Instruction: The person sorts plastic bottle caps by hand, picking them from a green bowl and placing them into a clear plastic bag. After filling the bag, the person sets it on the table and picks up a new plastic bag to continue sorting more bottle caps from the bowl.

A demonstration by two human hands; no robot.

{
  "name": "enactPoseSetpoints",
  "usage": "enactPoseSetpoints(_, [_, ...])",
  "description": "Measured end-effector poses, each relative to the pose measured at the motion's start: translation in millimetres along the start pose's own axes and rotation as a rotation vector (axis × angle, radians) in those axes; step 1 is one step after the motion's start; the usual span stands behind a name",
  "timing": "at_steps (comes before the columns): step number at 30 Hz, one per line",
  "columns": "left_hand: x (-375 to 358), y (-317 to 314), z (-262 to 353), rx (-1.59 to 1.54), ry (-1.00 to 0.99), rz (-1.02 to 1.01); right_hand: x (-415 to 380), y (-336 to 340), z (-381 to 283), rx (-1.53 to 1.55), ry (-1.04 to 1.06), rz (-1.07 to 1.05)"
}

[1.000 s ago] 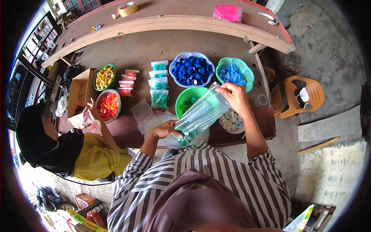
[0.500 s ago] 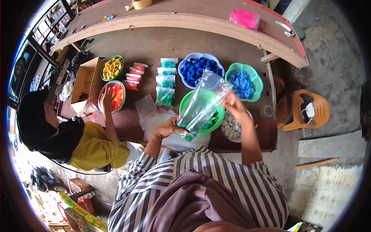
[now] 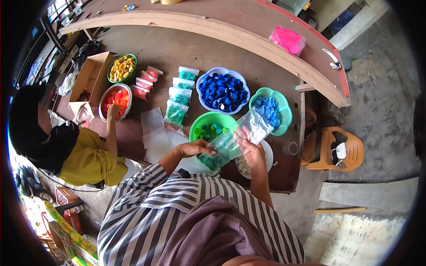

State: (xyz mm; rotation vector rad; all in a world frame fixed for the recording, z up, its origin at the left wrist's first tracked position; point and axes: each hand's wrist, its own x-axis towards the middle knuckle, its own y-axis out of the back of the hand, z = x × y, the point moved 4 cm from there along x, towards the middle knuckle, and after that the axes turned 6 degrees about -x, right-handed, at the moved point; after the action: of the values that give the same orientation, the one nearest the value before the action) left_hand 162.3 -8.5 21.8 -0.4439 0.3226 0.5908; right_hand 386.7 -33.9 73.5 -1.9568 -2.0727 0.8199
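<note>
My left hand [image 3: 196, 149] pinches the lower left edge of a clear plastic bag [image 3: 231, 141], which has green bottle caps [image 3: 208, 160] at its bottom end. My right hand [image 3: 251, 150] grips the bag farther up, its fingers showing through the film. The bag slants up to the right, in front of a green bowl [image 3: 194, 125] that contains more green caps. Partly hidden by the bag and my right hand is a white bowl [image 3: 269, 156] of whitish caps. Loose empty plastic bags [image 3: 155, 135] lie left of my left hand.
A lavender basket [image 3: 245, 99] holds dark blue caps; a teal basket [image 3: 288, 113] holds light blue ones. Filled bags of green caps [image 3: 179, 95] and red caps [image 3: 145, 82] lie leftward. A co-worker's hand [image 3: 113, 111] reaches into a metal bowl [image 3: 104, 94]. A raised shelf [image 3: 213, 23] spans the back.
My right hand has come down and left along the bag, whose upper end now leans farther right. The view has shifted right. The co-worker's hand has moved into the bowl of red caps.
</note>
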Motion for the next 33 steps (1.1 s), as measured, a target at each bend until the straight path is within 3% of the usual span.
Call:
enactPoseSetpoints(3, [8,2,-9,0.103,0.067,-0.035,2,7,10,0.064,-0.021,0.007])
enactPoseSetpoints(5, [15,0,-13,-0.068,-0.079,-0.044,4,7,14,0.041,-0.051,0.022])
enactPoseSetpoints(10, [17,-7,4,-0.135,-0.086,-0.093,17,8,17,0.193,-0.104,-0.013])
enactPoseSetpoints(20, [22,18,26,-0.122,0.063,0.08,52,29,9,0.36,-0.063,-0.012])
enactPoseSetpoints(24, [34,26,14,-0.16,0.14,0.031,61,40,11,0.401,-0.065,0.115])
enactPoseSetpoints(27, [40,24,22,-0.246,0.043,-0.069,66,50,15,0.265,-0.11,0.127])
enactPoseSetpoints(29, [45,27,21,-0.111,-0.011,-0.095,70,51,11,0.274,-0.122,0.138])
enactPoseSetpoints(33, [54,31,5,-0.217,0.019,-0.131,77,53,16,0.233,-0.089,0.112])
